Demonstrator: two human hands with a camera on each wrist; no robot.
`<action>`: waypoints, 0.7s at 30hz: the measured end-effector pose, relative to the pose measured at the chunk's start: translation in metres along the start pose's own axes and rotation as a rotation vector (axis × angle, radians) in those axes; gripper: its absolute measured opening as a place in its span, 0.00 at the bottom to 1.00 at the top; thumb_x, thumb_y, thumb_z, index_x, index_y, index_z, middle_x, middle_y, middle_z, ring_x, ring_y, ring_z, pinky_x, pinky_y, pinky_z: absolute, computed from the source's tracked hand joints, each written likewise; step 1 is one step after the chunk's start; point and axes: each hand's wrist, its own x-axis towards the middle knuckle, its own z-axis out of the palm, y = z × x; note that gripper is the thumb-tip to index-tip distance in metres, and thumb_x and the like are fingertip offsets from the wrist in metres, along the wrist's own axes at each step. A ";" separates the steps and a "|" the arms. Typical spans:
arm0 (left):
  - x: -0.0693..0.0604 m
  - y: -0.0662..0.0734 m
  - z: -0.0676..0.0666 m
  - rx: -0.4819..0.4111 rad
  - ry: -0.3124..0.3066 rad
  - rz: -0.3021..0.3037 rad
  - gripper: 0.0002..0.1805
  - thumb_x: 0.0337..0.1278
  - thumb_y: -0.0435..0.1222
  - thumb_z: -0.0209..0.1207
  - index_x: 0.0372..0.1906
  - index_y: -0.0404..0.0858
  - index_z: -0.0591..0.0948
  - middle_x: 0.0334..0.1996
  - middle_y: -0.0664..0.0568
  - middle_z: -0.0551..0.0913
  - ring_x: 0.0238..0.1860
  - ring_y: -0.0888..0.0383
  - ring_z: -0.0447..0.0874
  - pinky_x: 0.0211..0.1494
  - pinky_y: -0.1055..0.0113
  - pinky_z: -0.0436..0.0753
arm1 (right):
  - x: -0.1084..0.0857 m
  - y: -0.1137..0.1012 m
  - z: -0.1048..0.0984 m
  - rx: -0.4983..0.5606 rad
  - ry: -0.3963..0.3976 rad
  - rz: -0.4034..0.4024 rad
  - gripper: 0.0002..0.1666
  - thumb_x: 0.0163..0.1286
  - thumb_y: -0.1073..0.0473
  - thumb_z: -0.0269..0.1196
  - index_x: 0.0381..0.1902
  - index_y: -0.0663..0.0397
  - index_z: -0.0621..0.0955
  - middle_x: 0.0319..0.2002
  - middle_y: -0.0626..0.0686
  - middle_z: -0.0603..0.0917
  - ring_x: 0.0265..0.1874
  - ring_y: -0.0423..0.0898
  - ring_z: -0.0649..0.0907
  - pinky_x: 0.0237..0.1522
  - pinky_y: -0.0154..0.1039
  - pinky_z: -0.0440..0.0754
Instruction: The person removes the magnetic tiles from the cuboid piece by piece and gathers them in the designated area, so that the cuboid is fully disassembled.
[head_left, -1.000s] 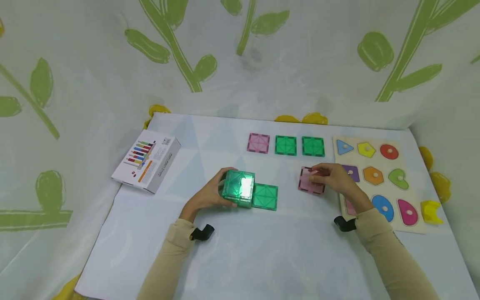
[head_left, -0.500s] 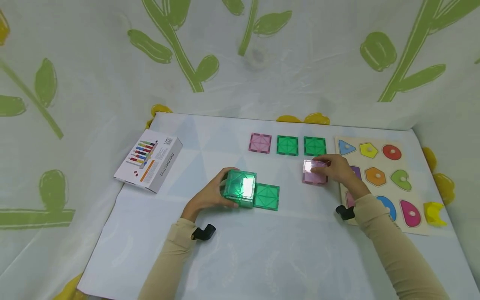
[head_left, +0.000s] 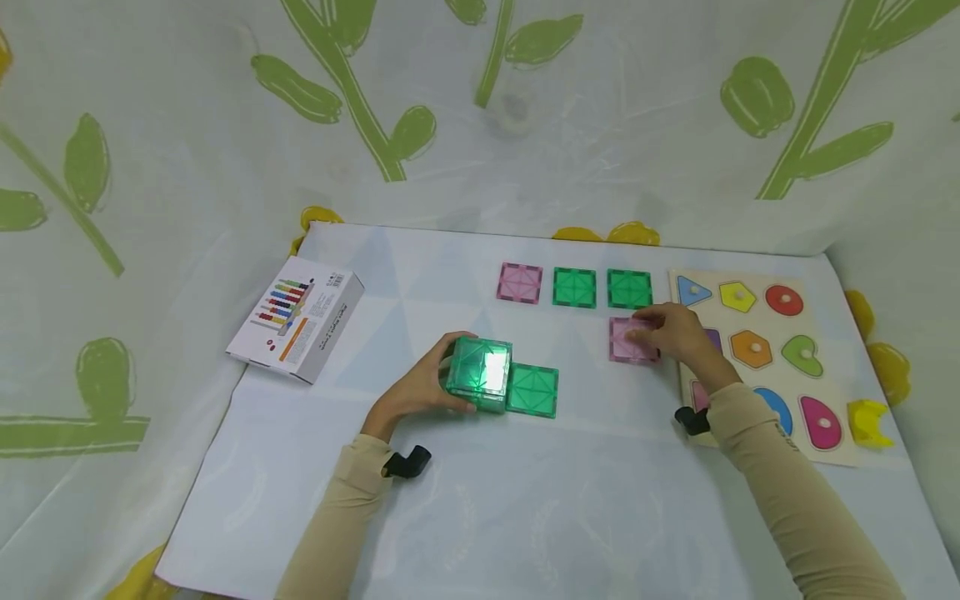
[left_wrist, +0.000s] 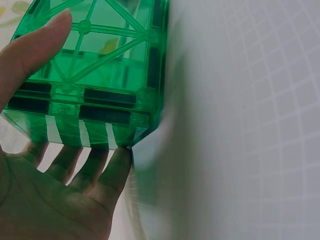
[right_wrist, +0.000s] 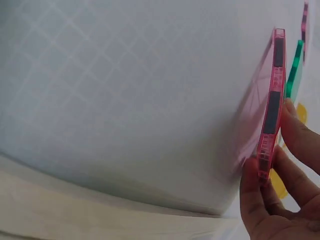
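Observation:
My left hand (head_left: 416, 387) grips a green see-through cube of magnetic tiles (head_left: 471, 365), thumb on one side and fingers on the opposite one in the left wrist view. A flat green magnetic tile (head_left: 533, 392) lies against the cube's right side. Between thumb and fingers, my right hand (head_left: 678, 337) pinches a pink magnetic tile (head_left: 624, 342); dark magnets show along its edge (right_wrist: 272, 107) in the right wrist view. Just beyond that hand is a row on the table: a pink tile (head_left: 519, 283) and two green tiles, one in the middle (head_left: 574, 287) and a right one (head_left: 628, 287).
A wooden shape puzzle board (head_left: 806, 292) lies at the right, partly under my right forearm. Beside it sits a yellow piece (head_left: 868, 423). At the left stands a white box (head_left: 300, 317) with a bead toy pictured on it. A patterned curtain (head_left: 600, 150) rises behind the table.
The pink tile in my right hand has moved away from me and slightly right, towards the row, and its tilt has changed. My left hand stays on the cube.

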 end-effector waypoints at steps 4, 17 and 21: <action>0.001 0.000 0.000 0.002 0.003 0.005 0.58 0.33 0.35 0.81 0.73 0.53 0.60 0.76 0.46 0.61 0.78 0.34 0.55 0.75 0.32 0.61 | 0.000 0.000 -0.001 -0.011 0.013 0.012 0.31 0.68 0.53 0.67 0.62 0.68 0.77 0.57 0.71 0.78 0.52 0.64 0.76 0.55 0.57 0.79; 0.002 0.001 0.000 0.002 0.005 0.000 0.58 0.33 0.35 0.82 0.73 0.52 0.60 0.76 0.46 0.60 0.78 0.34 0.54 0.75 0.32 0.60 | -0.003 -0.005 -0.001 -0.006 0.038 0.013 0.31 0.67 0.54 0.68 0.61 0.69 0.78 0.55 0.72 0.77 0.53 0.66 0.76 0.55 0.59 0.79; 0.001 0.000 0.000 -0.004 0.004 0.007 0.58 0.33 0.34 0.81 0.73 0.52 0.60 0.76 0.46 0.60 0.78 0.34 0.54 0.75 0.32 0.60 | -0.003 -0.006 0.000 -0.003 0.052 0.002 0.29 0.67 0.55 0.68 0.59 0.70 0.79 0.55 0.71 0.77 0.55 0.67 0.77 0.57 0.60 0.79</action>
